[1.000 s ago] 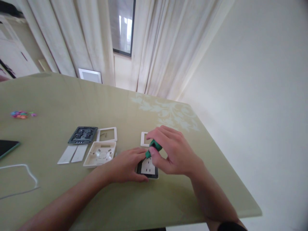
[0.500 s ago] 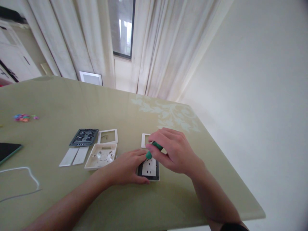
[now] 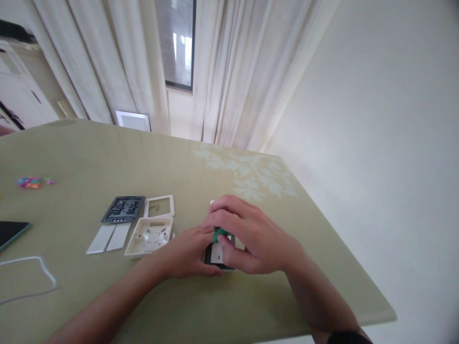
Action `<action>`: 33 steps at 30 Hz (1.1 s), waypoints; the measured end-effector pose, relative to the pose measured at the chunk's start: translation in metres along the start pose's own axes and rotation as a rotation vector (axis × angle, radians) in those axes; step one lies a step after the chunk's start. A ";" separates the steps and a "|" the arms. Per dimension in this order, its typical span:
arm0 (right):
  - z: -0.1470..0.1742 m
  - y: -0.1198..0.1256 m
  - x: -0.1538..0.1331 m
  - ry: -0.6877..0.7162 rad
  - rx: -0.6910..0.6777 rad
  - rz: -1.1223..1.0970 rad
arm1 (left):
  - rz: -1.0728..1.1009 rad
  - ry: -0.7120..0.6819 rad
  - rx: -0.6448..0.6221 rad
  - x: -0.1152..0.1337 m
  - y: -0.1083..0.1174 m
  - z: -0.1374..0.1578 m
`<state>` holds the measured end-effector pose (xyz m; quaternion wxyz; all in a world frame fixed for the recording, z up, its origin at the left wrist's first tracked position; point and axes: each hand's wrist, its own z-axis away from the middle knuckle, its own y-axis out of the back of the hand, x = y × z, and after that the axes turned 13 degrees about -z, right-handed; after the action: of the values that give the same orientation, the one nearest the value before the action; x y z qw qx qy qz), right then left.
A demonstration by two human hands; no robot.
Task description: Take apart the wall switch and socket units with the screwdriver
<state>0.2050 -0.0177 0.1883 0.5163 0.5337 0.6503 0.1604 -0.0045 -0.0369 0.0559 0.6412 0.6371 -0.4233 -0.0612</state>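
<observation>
A wall socket (image 3: 216,257) with a white face and dark surround lies on the table close to the front edge. My left hand (image 3: 186,252) is closed on its left side, thumb at the near edge and fingers at the far side. In my right hand (image 3: 253,236) is a green-handled screwdriver (image 3: 218,233), held over the far part of the socket. That hand covers the socket's right side, and the screwdriver's tip is hidden. Behind the knuckles, only a sliver of a white frame (image 3: 212,202) shows.
Left of my hands lie a white mounting box (image 3: 132,246), a dark switch module (image 3: 124,209), two white rocker plates (image 3: 101,239) and a white frame (image 3: 172,206) with screws inside. Farther left are a white cable (image 3: 45,270), a dark flat device (image 3: 12,234) and small colourful pieces (image 3: 32,182).
My right hand has shifted slightly left and turned lower over the socket, and the screwdriver handle is now more hidden in its fingers. My left hand stays on the socket. The view has shifted slightly.
</observation>
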 end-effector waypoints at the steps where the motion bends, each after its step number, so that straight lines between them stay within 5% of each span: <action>1: 0.000 0.000 0.001 -0.027 0.021 0.011 | -0.003 -0.005 -0.012 0.000 0.001 0.000; 5: 0.000 -0.001 0.006 -0.102 0.078 0.096 | -0.028 0.037 -0.044 0.003 0.003 0.001; 9: -0.001 -0.002 0.004 -0.021 0.025 0.038 | -0.042 0.078 -0.044 0.005 0.006 0.002; 14: -0.002 0.001 0.002 0.011 0.025 -0.052 | 0.093 -0.031 -0.017 0.003 0.019 0.005; 18: -0.001 0.000 0.004 0.005 0.036 -0.067 | 0.247 0.023 0.049 -0.004 0.028 0.010; 23: -0.003 -0.002 0.002 0.022 0.054 -0.108 | 0.394 -0.018 0.106 -0.010 0.025 0.006; 29: -0.006 -0.006 0.003 0.013 0.035 -0.147 | 0.510 0.091 0.177 -0.006 0.020 -0.001; 33: -0.006 -0.008 0.006 -0.009 0.033 -0.149 | 0.529 -0.006 0.142 -0.006 0.024 0.001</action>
<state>0.1961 -0.0135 0.1822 0.5210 0.4929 0.6884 0.1084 -0.0199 -0.0294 0.0741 0.5875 0.5476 -0.5800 0.1364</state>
